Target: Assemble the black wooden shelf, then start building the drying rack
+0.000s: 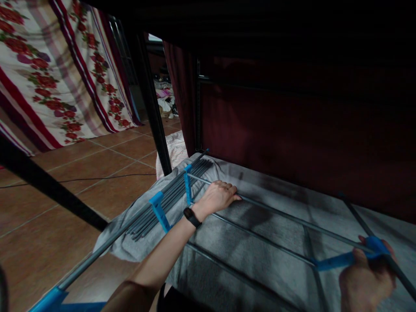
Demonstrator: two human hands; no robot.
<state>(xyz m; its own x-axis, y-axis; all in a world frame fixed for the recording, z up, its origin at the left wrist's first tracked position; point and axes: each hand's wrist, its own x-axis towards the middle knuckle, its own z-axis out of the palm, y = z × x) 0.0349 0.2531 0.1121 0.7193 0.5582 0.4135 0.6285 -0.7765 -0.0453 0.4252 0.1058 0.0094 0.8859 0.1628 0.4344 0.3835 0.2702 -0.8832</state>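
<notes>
My left hand (218,197), with a dark watch on its wrist, is closed around a grey tube (292,218) near its left end. That tube runs between a blue plastic connector (187,184) on the left and another blue connector (336,261) on the right. My right hand (367,277) grips the right connector, where a dark upright tube passes through it. A second cross tube (263,236) runs parallel, nearer to me. Another blue connector (159,210) sits along the long left-hand tube (107,245).
A bundle of loose grey tubes (146,223) lies on the grey cloth (234,255). Dark metal posts (152,104) stand at the left, with a dark structure overhead. A maroon curtain (276,134) hangs behind. Beyond are a tiled floor (130,197) with a cable and a floral curtain (48,78).
</notes>
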